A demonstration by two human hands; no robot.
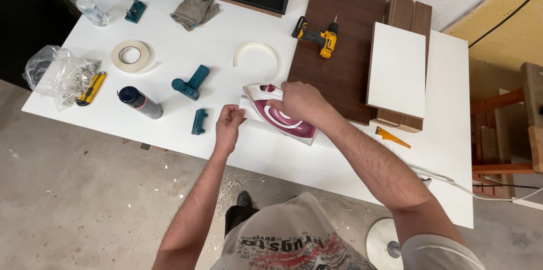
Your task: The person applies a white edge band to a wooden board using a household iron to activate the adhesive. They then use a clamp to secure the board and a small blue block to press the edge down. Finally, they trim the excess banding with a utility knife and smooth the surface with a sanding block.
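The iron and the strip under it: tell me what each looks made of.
Iron: glossy moulded plastic, white and magenta, judging by its sheen; right hand grips it. Strip: thin, matt white, probably plastic or melamine edging like the curled piece; left hand pinches it.

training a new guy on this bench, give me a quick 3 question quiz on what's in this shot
1. True or false: the right hand grips the handle of the iron.
2. Which lies nearest the left hand?
A. the tape roll
B. the small teal clamp
C. the cordless drill
3. Fill in: the drill lies on a dark ______ panel.

Key
1. True. The fingers close over the handle, and the iron rests on the white table.
2. B. The clamp lies just to that hand's left.
3. Brown.
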